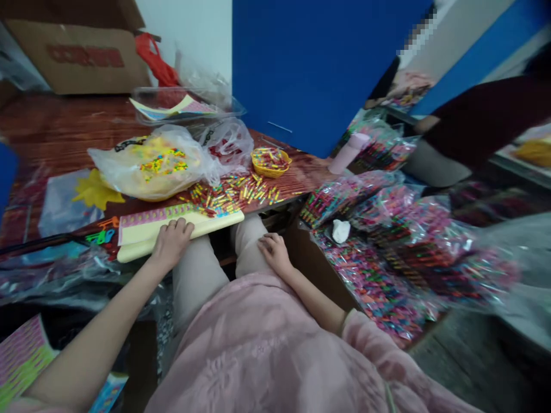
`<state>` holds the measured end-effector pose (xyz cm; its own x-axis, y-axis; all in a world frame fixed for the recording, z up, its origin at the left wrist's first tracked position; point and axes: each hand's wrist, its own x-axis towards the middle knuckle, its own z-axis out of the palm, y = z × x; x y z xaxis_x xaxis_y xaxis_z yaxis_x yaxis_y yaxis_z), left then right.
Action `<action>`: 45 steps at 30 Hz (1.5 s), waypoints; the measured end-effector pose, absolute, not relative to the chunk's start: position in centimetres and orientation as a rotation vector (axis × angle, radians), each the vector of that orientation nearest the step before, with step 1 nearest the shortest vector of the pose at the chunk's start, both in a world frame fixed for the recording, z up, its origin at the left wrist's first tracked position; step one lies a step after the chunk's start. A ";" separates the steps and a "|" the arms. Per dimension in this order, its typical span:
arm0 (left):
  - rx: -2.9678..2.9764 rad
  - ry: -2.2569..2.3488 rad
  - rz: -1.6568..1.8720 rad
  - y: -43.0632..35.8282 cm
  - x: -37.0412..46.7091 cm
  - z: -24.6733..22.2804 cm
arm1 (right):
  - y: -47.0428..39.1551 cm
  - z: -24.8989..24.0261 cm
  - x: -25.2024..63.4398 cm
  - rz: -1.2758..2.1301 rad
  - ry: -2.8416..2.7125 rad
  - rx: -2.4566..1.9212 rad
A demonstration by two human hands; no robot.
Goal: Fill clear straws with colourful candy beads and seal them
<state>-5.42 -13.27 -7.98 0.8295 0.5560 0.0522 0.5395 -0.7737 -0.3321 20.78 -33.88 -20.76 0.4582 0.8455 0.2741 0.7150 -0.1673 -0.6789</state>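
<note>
My left hand [171, 242] lies on a pale yellow sheet [142, 236] with a pink and blue printed strip, its near edge curling over the table's front edge. The fingers are bent over the sheet and somewhat apart. My right hand [274, 252] rests on my right knee, holding nothing, fingers loosely spread. Just beyond the sheet, many small yellow and red pieces [241, 192] are scattered. Behind them stand a yellow basket [271, 162] of similar pieces and a plastic bag [148, 166] with small colourful bits on top.
A clear tray [146, 117] with printed sheets and a cardboard box [77, 60] are at the back left. To my right, a large carton [318, 269] holds colourful packets, with bagged bundles [408, 229] beyond and a pink bottle [349, 152]. People are partly visible at the upper right.
</note>
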 end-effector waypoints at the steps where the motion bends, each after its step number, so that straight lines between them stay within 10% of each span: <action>1: -2.675 -0.815 0.039 -13.0 -5.4 -8.2 | -34.1 -20.8 21.1 0.222 -1.268 -1.957; 11: -2.652 -0.698 -0.158 -11.6 -6.8 -10.2 | -38.4 -20.6 22.8 0.146 -1.040 -1.993; 24: -2.701 -0.947 -0.460 -17.0 -11.7 -11.8 | -22.9 -14.3 23.4 -0.512 -2.231 -1.520; 45: -2.365 -2.418 -1.238 -20.4 -20.4 -6.6 | -21.2 -17.1 24.4 -0.446 -1.935 -1.538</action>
<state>-20.44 -20.36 -6.64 -0.0783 0.9885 0.1295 0.6832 -0.0414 0.7291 24.36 -21.23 -17.10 -0.1302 0.7482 0.6506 0.9575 0.2651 -0.1132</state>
